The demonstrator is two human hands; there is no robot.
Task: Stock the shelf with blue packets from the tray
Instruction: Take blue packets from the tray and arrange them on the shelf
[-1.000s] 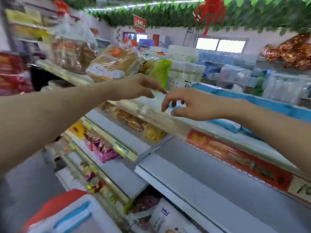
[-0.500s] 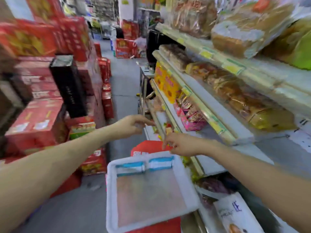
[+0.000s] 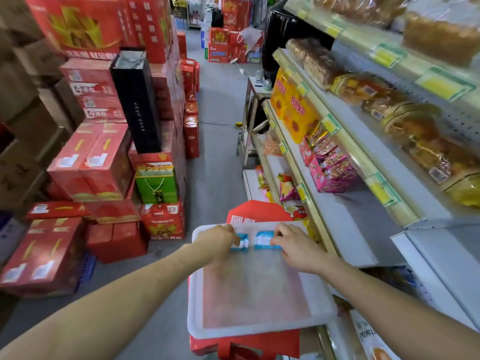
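A white translucent tray (image 3: pixel 249 331) rests on a red box in front of me, beside the shelf. Two blue packets lie side by side at its far edge. My left hand (image 3: pixel 217 242) covers the left blue packet (image 3: pixel 241 244), fingers curled over it. My right hand (image 3: pixel 293 245) closes on the right blue packet (image 3: pixel 263 240), fingertips on its right end. The rest of the tray holds nothing. The grey shelf (image 3: pixel 345 216) to the right has a bare stretch at mid height.
Stacks of red cartons (image 3: pixel 88 162) and a tall black box (image 3: pixel 136 100) line the left side of the aisle. Shelves on the right carry bread, yellow packs (image 3: pixel 293 110) and pink snack boxes (image 3: pixel 330 165). Grey floor runs ahead between them.
My view swung from the upper shelf down to the tray. Both hands came down from the shelf and now lie on the two blue packets at the tray's far edge.
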